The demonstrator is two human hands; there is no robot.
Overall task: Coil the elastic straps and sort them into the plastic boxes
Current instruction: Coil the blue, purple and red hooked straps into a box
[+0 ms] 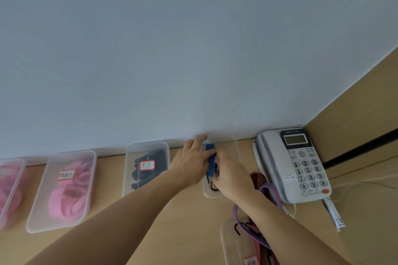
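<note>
Right now, closest to you, a clear box holds loose purple and red straps. Farther out, your right hand pinches the lower end of the blue striped strap with curled fingers, while your left hand presses it with straight, spread fingers. The strap sits in the plastic box by the wall, between the black-strap box and the telephone.
</note>
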